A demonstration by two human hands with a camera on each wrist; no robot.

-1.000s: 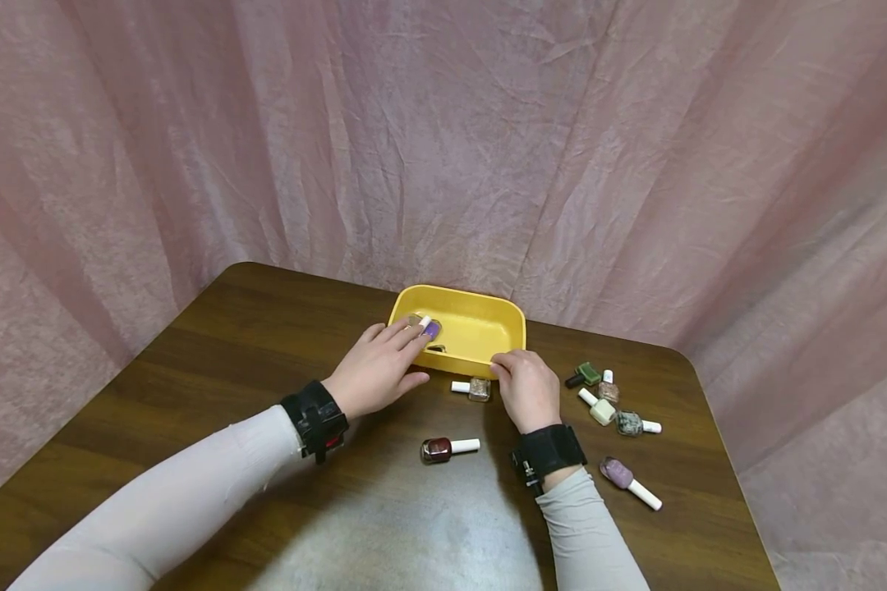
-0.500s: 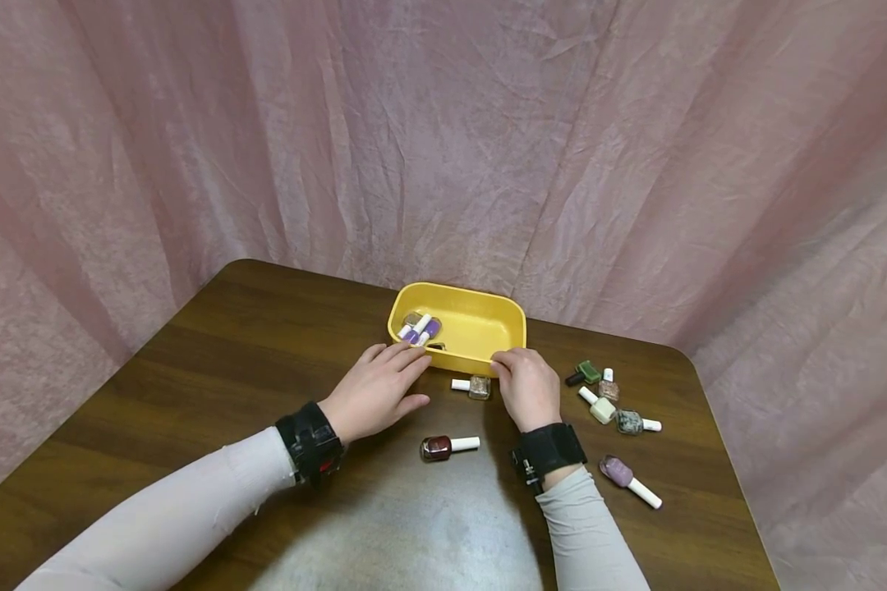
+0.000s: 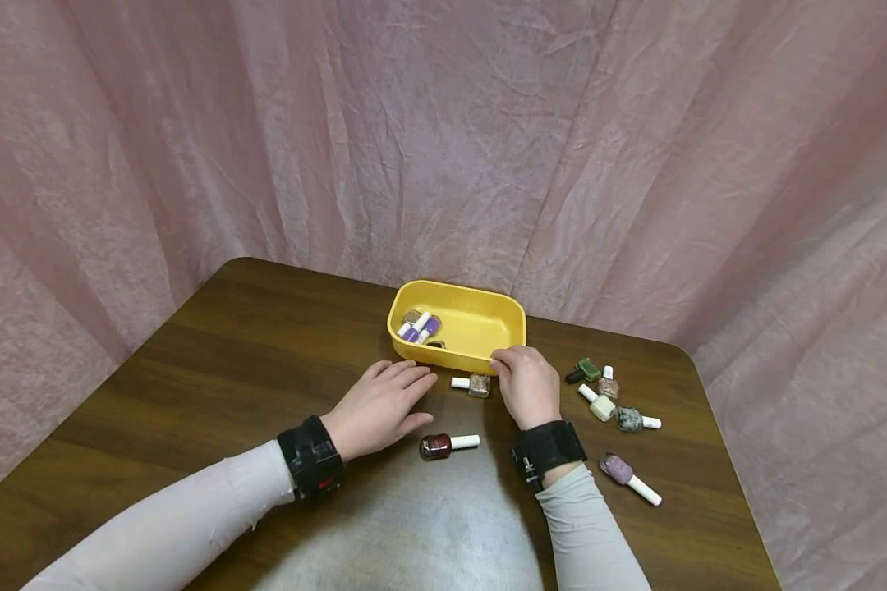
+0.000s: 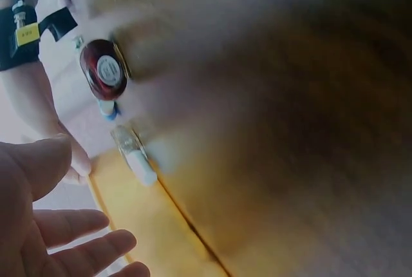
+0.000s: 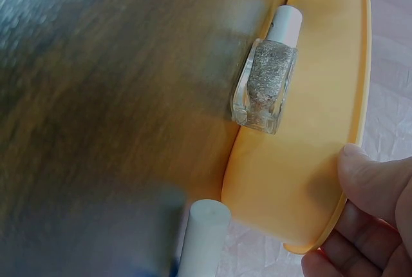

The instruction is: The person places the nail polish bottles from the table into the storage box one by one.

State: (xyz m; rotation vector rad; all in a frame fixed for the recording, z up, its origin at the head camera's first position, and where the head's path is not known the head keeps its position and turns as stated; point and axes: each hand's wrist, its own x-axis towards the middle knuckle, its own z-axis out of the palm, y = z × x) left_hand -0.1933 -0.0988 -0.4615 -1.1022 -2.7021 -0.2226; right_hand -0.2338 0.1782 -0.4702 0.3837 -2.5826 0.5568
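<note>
A yellow plastic tub [image 3: 458, 359] stands near the table's back edge. Its left end holds several nail polish bottles, among them a purple one [image 3: 411, 335]. My right hand [image 3: 530, 388] pinches the tub's rim at the front right corner, thumb outside and fingers inside, as the right wrist view shows. My left hand [image 3: 379, 410] hovers low before the tub's front left, fingers spread and holding nothing. A glitter nail polish bottle [image 5: 270, 80] with a white cap lies along the tub's front wall, between both hands. Nearer to me lies a dark red nail polish bottle [image 3: 436, 446].
Right of my right hand lie a green bottle [image 3: 588, 369] with a black cap, a copper glitter one [image 3: 609, 387], a pale green one [image 3: 602, 408], a grey speckled one [image 3: 629, 419] and a lilac one [image 3: 617, 469]. A pink curtain [image 3: 443, 148] hangs behind the table.
My left hand has drawn back from over the tub's left end toward me, uncovering the bottles inside. My right hand has kept its place on the rim.
</note>
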